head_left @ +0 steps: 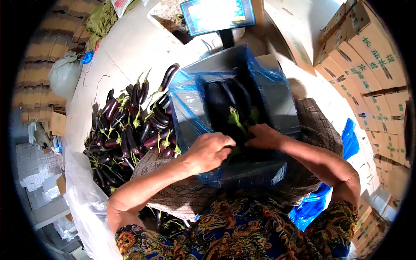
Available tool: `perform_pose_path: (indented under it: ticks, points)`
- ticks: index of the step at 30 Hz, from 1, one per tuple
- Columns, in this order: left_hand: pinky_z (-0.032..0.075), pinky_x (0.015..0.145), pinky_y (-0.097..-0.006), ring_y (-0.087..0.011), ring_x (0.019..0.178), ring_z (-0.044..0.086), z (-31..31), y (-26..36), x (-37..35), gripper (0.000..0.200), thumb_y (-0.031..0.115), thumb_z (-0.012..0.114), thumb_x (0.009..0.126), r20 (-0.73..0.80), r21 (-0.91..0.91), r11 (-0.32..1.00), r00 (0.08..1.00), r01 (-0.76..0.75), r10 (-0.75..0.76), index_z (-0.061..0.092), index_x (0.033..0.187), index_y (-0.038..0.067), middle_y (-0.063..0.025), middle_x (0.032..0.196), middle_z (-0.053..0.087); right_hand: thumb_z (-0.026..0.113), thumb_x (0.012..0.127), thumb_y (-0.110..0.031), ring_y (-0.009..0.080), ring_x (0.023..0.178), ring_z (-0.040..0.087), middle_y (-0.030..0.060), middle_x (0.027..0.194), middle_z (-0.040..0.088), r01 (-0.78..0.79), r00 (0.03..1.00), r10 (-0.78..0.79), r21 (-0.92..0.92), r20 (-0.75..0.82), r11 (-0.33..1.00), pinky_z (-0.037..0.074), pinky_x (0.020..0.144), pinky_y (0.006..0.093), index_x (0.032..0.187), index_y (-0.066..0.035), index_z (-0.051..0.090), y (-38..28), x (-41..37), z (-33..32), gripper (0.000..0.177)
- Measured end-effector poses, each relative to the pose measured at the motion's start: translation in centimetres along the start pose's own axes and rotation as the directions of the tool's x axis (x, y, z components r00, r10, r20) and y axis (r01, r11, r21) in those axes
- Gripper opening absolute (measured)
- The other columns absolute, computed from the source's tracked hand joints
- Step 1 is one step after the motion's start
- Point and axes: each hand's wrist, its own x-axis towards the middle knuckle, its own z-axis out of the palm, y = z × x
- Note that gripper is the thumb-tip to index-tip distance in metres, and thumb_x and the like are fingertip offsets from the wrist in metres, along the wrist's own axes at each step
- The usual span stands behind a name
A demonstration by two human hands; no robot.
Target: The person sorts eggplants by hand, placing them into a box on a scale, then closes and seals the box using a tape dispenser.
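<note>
An open carton [186, 108] lined with blue plastic film [190, 119] sits in front of me. Several dark purple eggplants [223, 95] lie side by side inside it, their green stem ends [235, 118] toward me. Over the carton's near left part, my left hand [210, 151] is closed, fingers curled beside a bit of green; what they hold is hidden. My right hand [265, 136] reaches in from the right, fingertips bent together at an eggplant's stem end. Deep shadow covers the carton's near inside, so the fingertips' exact grip is hard to see.
A large heap of loose eggplants [125, 125] lies left of the carton. Behind the carton stands a lit scale display [219, 15] on a post. Printed cartons [368, 60] are stacked at the right. A white sack [65, 76] and blue plastic [312, 206] lie about.
</note>
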Motion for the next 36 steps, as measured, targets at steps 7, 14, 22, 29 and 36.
perform_pose_path:
  ticks: [7,14,22,29,36]
  points:
    - [0.045,0.079,-0.0412,-0.0263,0.09,0.062,7.3,-3.9,3.5,0.019,0.018,0.058,0.079,0.36,0.751,0.593,0.933,-0.29,0.001,0.072,0.091,0.014,-0.009,0.09,0.067,0.063,0.079,-0.028,0.0377,0.094,0.065,0.0226,0.095,0.067,-0.09,0.996,0.091,-0.264,-0.008,0.96,0.052,0.08,0.0449,0.084,0.0,0.069,-0.1,-0.3,2.3,0.029]
    - [0.045,0.079,-0.0431,-0.0297,0.095,0.061,6.3,-3.3,4.4,0.019,0.021,0.061,0.077,0.385,0.642,0.75,0.913,-0.158,-0.137,0.072,0.088,0.01,-0.0128,0.093,0.068,0.057,0.084,-0.02,0.0326,0.088,0.065,0.0159,0.096,0.067,0.197,0.98,-0.139,-0.697,0.14,0.69,0.05,0.076,0.042,0.091,-0.006,0.07,-2.2,-2.0,-0.1,0.02]
    - [0.044,0.077,-0.0447,-0.0307,0.094,0.061,7.3,-3.5,4.1,0.022,0.019,0.055,0.083,0.322,0.661,0.743,0.934,-0.103,-0.157,0.071,0.095,0.01,-0.0129,0.096,0.068,0.061,0.081,-0.023,0.0362,0.085,0.065,0.0186,0.089,0.067,0.016,0.985,-0.091,-0.45,-0.145,0.893,0.051,0.075,0.0449,0.085,-0.004,0.07,-2.5,0.1,-0.7,0.022]
    - [0.047,0.074,-0.0463,-0.0313,0.092,0.062,14.6,-10.1,5.5,0.022,0.014,0.051,0.084,0.031,0.604,0.792,0.996,-0.083,0.081,0.068,0.097,0.009,-0.0157,0.097,0.066,0.064,0.075,-0.025,0.0357,0.081,0.066,0.0214,0.082,0.067,0.179,0.984,-0.18,-0.062,-0.008,0.982,0.054,0.073,0.0426,0.079,0.001,0.069,0.2,4.8,1.2,0.026]
    - [0.053,0.076,-0.0395,-0.0304,0.089,0.064,-0.1,1.7,-0.1,0.029,0.016,0.063,0.084,0.443,0.345,0.895,0.89,-0.283,0.111,0.06,0.109,0.003,-0.0152,0.098,0.062,0.063,0.082,-0.031,0.0336,0.077,0.065,0.0137,0.088,0.069,0.366,0.926,-0.266,-0.476,0.266,0.799,0.052,0.072,0.0444,0.087,-0.01,0.071,2.8,7.4,3.0,0.024]
